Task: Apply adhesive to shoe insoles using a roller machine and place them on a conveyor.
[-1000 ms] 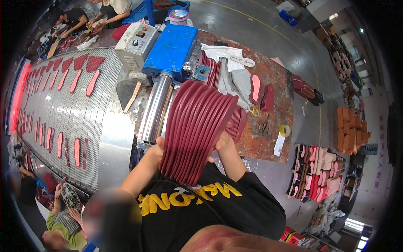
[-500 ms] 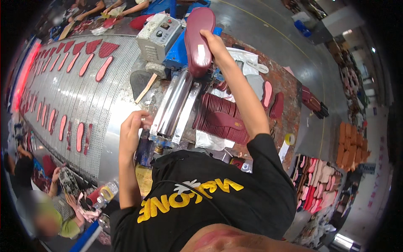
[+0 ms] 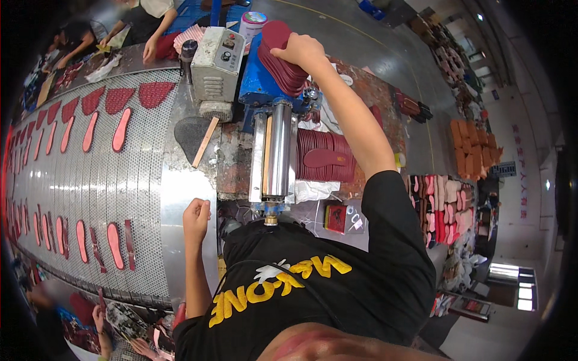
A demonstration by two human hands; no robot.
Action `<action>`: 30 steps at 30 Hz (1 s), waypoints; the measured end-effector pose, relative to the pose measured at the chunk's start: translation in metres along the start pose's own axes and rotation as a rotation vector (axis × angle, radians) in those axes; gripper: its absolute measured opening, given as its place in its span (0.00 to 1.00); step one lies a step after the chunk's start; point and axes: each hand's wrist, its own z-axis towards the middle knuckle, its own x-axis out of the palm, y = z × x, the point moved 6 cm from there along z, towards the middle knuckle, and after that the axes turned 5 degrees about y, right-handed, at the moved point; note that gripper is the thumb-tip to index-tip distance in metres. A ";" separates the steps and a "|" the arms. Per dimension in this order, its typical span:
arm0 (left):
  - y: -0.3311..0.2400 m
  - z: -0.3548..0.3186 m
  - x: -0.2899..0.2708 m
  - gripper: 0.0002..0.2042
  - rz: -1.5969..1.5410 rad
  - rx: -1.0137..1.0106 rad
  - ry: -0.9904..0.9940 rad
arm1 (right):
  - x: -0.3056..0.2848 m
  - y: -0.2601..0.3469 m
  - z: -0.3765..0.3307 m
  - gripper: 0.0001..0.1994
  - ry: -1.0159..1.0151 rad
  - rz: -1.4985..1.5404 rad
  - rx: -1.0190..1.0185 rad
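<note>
My right hand [image 3: 303,50] is closed on a stack of maroon shoe insoles [image 3: 283,63], its thumb lying across the top one. The stack leans over the blue housing [image 3: 256,81] at the far end of a roller machine. Below it runs the shiny metal roller [image 3: 281,150]. My left hand [image 3: 196,215] is curled shut beside the metal edge of the conveyor, with nothing visible in it. To the right of the roller lies a long row of maroon insoles [image 3: 310,141], with a single insole [image 3: 328,158] flat on top.
On the left, a perforated conveyor [image 3: 72,180] carries pink insoles [image 3: 122,129] and maroon quilted pieces [image 3: 156,94]. A grey control box [image 3: 217,66] stands behind the worktable, near a dark sole-shaped piece [image 3: 191,135] and a wooden strip [image 3: 206,142]. Other people work beyond and at lower left.
The insole stack in my right hand has come to the blue housing, its upper face turned differently. My left hand has drawn back from the roller and curled. The whole view has shifted.
</note>
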 end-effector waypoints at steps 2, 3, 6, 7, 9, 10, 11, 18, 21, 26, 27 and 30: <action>-0.014 0.015 0.002 0.11 0.077 0.027 0.051 | -0.001 0.009 -0.008 0.25 0.150 -0.100 -0.068; -0.025 0.021 0.009 0.11 0.234 0.078 0.076 | -0.003 0.011 -0.010 0.25 0.164 -0.101 -0.049; -0.060 0.041 0.039 0.09 0.396 0.255 0.140 | -0.011 0.006 -0.011 0.22 0.126 -0.039 -0.024; -0.074 0.046 0.051 0.08 0.389 0.390 0.178 | -0.012 -0.003 -0.011 0.23 0.127 -0.010 0.024; -0.080 0.060 0.069 0.07 0.411 0.364 0.226 | -0.012 -0.024 -0.019 0.24 0.129 0.022 0.076; -0.081 0.063 0.077 0.07 0.404 0.378 0.274 | -0.023 -0.032 -0.031 0.25 -0.060 0.116 -0.090; -0.077 0.067 0.081 0.07 0.435 0.342 0.281 | -0.034 -0.043 -0.050 0.26 -0.255 0.205 -0.252; -0.056 0.087 0.073 0.16 0.398 0.281 0.342 | 0.035 -0.164 -0.253 0.29 0.022 0.440 -0.254; -0.076 0.103 0.088 0.24 0.510 0.385 0.423 | 0.072 -0.155 -0.281 0.31 0.207 0.418 -0.285; -0.102 0.102 0.139 0.41 0.769 0.526 0.737 | 0.108 -0.102 -0.274 0.31 0.131 0.564 -0.537; -0.102 0.100 0.144 0.43 0.788 0.498 0.742 | 0.114 -0.106 -0.278 0.30 0.101 0.575 -0.564; -0.109 0.096 0.143 0.44 0.809 0.533 0.667 | 0.158 -0.162 -0.275 0.28 0.212 1.249 -0.167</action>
